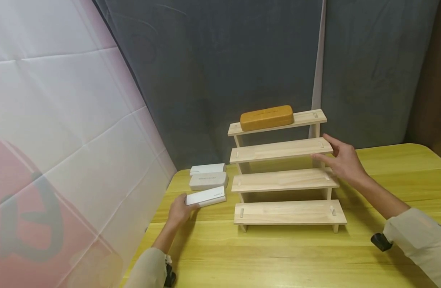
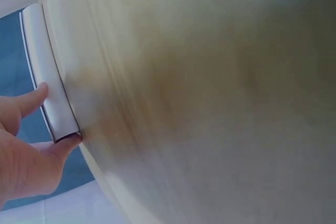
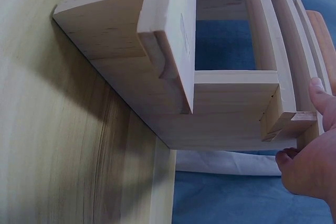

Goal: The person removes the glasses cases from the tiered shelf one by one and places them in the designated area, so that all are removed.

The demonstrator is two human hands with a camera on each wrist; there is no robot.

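Observation:
My left hand [image 1: 179,209] grips the left end of a white glasses case [image 1: 207,197], low over the table. In the left wrist view the thumb lies on one side of that case [image 2: 51,72] and a finger reaches round its end. My right hand [image 1: 344,162] holds the right end of the second-highest step of a four-step wooden display rack [image 1: 281,150]. In the right wrist view its thumb rests on a board of the rack [image 3: 231,108], fingers curled by the edge. An orange-brown glasses case [image 1: 267,118] lies on the top step.
Behind the held case lie a light grey case [image 1: 208,181] and another white case [image 1: 207,169]. A dark grey curtain [image 1: 213,80] hangs behind the yellow wood-grain table [image 1: 278,260]. White printed fabric [image 1: 62,120] borders the left side.

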